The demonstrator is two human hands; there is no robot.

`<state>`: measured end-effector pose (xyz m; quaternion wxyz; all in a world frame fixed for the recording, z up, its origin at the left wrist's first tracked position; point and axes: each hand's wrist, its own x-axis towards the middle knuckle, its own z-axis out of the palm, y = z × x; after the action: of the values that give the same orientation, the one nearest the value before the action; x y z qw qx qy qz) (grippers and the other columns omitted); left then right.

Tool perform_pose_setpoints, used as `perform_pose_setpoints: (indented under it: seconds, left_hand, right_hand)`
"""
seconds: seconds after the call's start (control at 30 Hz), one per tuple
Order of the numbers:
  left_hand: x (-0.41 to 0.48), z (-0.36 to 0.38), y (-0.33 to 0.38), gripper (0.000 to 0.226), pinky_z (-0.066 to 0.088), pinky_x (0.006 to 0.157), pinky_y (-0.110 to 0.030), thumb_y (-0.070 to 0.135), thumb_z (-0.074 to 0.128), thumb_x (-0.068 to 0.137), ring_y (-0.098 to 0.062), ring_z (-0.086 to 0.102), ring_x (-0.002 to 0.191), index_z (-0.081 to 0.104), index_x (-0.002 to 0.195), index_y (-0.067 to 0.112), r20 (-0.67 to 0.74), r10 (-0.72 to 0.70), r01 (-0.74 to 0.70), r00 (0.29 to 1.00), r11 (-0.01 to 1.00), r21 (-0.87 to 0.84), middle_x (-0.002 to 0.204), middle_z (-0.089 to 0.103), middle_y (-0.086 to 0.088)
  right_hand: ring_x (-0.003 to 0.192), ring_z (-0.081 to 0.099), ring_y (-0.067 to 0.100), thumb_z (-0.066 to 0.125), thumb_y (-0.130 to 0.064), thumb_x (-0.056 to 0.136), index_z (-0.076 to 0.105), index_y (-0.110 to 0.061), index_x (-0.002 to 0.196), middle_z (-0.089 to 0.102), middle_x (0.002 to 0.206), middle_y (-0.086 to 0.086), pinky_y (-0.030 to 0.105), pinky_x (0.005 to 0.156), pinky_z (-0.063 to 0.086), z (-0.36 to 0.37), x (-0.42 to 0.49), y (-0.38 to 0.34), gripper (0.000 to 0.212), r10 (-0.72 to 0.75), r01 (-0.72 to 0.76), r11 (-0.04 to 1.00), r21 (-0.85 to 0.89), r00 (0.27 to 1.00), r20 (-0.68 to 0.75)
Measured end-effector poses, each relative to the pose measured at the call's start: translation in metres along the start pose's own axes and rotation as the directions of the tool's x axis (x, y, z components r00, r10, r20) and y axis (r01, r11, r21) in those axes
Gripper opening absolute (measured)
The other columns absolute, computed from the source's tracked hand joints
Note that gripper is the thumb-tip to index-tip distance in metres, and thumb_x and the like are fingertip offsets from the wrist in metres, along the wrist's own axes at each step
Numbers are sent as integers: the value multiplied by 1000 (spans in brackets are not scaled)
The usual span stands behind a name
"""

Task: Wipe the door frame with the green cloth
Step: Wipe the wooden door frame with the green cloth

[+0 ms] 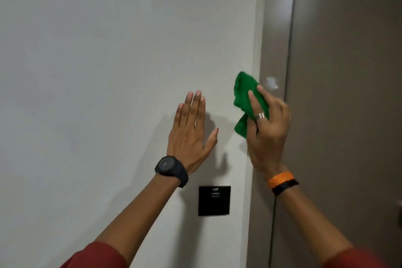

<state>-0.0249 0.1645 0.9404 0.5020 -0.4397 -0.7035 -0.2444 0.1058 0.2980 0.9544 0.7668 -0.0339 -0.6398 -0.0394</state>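
Two hands up: right hand [268, 135] fingers [253, 102] clamp green cloth [245, 98] beside door frame [275, 39]; left hand [191, 135] fingers apart.

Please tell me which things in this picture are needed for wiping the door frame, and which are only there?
Needed: green cloth, bunched in the right hand; brown door frame, with a white mark.

Only there: left hand flat on the white wall; black wall panel; door.
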Motion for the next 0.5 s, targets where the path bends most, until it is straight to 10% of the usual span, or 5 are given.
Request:
perform_pose_setpoints:
  seconds: [0.1, 0.27, 0.5]
  left_hand:
    - [30, 8, 12, 77, 0, 131, -40, 47, 32, 104, -27, 1, 160, 12, 162, 1, -36, 33, -33, 999, 999, 5, 172, 9, -14]
    - [50, 37, 22, 76, -2, 131, -40, 48, 28, 103, -25, 0, 160, 9, 163, 4, -9, 62, -61, 998, 998, 12, 172, 6, -12]
    - [60, 83, 9, 77, -1, 130, -46, 48, 30, 103, -29, 0, 160, 9, 163, 4, 5, 102, -102, 995, 986, 133, 173, 4, -12]
  right_hand:
    - [144, 42, 35, 64, 5, 89, 57, -7, 146, 51, 155, 20, 47, 116, 32, 3, 41, 32, 58, -3, 3, 997, -83, 1000, 3]
    - [163, -6, 23, 55, -53, 102, 31, -15, 161, -1, 176, 10, 59, 131, 0, 18, 17, 82, 74, 151, -103, 987, -123, 856, 494]
    - [162, 5, 28, 50, -37, 106, 32, -9, 159, 12, 174, 14, 58, 132, 8, 62, 23, 93, 62, 140, -104, 982, -158, 961, 240]
